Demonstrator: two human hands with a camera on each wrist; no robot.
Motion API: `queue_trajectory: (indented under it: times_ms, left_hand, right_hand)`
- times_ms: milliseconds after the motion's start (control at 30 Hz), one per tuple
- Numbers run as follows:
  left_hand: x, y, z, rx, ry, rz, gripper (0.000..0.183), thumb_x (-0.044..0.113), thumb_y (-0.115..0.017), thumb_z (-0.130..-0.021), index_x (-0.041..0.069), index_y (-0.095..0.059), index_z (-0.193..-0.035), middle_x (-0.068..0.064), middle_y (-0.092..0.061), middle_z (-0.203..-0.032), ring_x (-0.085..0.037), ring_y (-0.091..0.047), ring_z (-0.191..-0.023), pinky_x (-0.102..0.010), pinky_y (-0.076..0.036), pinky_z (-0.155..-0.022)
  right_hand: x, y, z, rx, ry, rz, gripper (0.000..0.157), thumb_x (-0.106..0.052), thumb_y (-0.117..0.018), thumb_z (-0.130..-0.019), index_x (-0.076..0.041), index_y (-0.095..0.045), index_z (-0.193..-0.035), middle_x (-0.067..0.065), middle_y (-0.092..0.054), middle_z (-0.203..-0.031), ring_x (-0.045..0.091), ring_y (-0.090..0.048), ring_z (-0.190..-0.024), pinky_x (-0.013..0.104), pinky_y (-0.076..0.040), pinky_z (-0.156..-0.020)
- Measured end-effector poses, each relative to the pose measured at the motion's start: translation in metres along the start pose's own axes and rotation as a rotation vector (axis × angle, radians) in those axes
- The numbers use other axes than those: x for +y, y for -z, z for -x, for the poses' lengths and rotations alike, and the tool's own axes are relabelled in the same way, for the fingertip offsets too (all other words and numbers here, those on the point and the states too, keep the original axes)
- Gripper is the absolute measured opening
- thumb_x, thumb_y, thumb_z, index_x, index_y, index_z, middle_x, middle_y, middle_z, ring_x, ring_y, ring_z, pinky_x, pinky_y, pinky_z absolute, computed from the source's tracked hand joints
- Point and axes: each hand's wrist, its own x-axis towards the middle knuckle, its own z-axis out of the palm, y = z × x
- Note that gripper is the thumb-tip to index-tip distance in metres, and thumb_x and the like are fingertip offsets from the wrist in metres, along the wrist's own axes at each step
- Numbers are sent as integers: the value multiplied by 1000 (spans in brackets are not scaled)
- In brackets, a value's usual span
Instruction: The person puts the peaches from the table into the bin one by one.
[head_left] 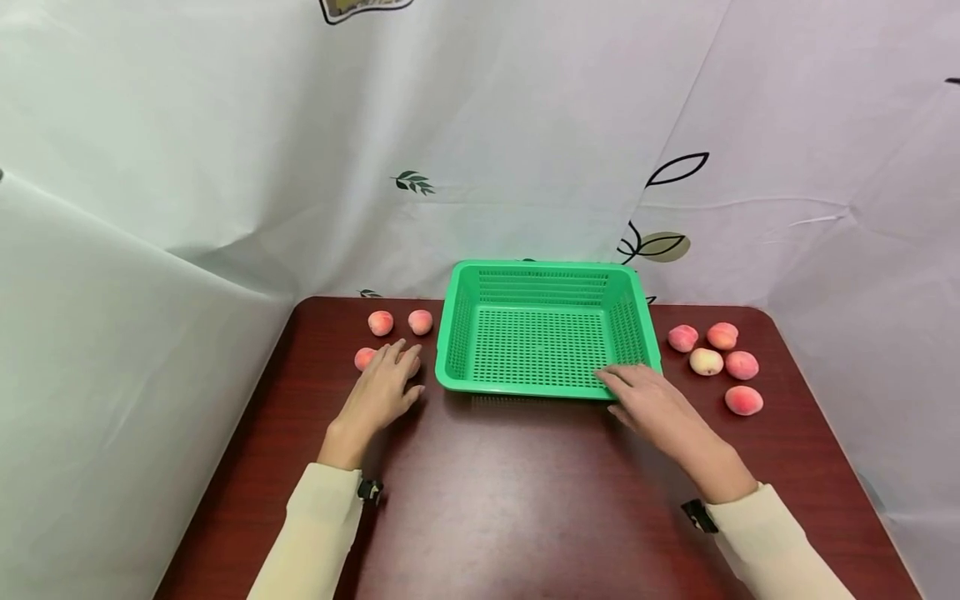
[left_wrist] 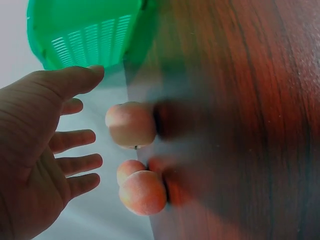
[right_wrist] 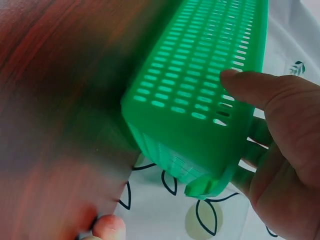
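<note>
A green plastic basket (head_left: 540,390) with slotted walls stands at the back middle of the table. At its near right corner my right hand (head_left: 658,410) grips the rim, thumb (right_wrist: 245,86) against the outer wall and fingers over the edge. My left hand (head_left: 384,390) hovers with spread fingers over the peaches left of the basket. In the left wrist view, a pale peach (left_wrist: 132,125) and a redder peach (left_wrist: 143,193) lie just beyond its fingertips, and nothing is in its palm. The hand partly covers one peach (head_left: 364,359) in the head view.
Two more peaches (head_left: 380,323) lie at the back left edge. Right of the basket is a group of several peaches (head_left: 706,362), one of them pale yellow. The dark red wooden table (head_left: 517,500) meets a white patterned cloth (head_left: 517,150) behind and at both sides.
</note>
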Motion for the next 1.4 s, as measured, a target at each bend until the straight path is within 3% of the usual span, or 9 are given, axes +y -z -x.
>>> queue_trajectory:
  times_ms: [433,733,1033,1200,1400]
  left_hand:
    - [-7,-11,-11,-38,-13,28,66,16,-82,-86,1,-54,-143,-31,-52,-145,-50,-51,-133,-58,-43,-112]
    - [-10,-16,-18,-71,-33,3,63,13,-81,-87,-2,-54,-142,-35,-52,-142,-52,-52,-131,-59,-43,-111]
    - [-11,-20,-22,-103,-40,-15,56,6,-79,-88,-2,-54,-138,-36,-52,-141,-53,-52,-131,-61,-45,-109]
    - [-11,-21,-23,-87,-61,-5,44,1,-73,-91,1,-57,-132,-33,-53,-140,-51,-53,-130,-60,-46,-108]
    - [-8,-22,-23,-43,-111,-35,27,-8,-62,-94,0,-60,-120,-32,-59,-130,-49,-59,-118,-58,-51,-101]
  right_hand:
    - [3,-10,6,63,31,-15,46,6,-76,-80,0,-68,-125,13,-73,-110,30,-68,-96,46,-57,-82]
    - [-1,-11,10,23,6,21,54,12,-71,-80,-1,-63,-132,10,-73,-108,28,-69,-94,45,-59,-83]
    - [-5,-13,12,-23,-53,44,43,8,-65,-85,-1,-63,-128,11,-72,-108,30,-69,-95,47,-57,-82]
    - [-8,-15,10,-49,-99,50,36,6,-62,-88,-3,-62,-123,10,-70,-106,30,-67,-93,46,-53,-78]
    - [-10,-17,9,-50,-126,65,30,4,-59,-91,-7,-61,-119,9,-69,-106,31,-65,-94,43,-48,-74]
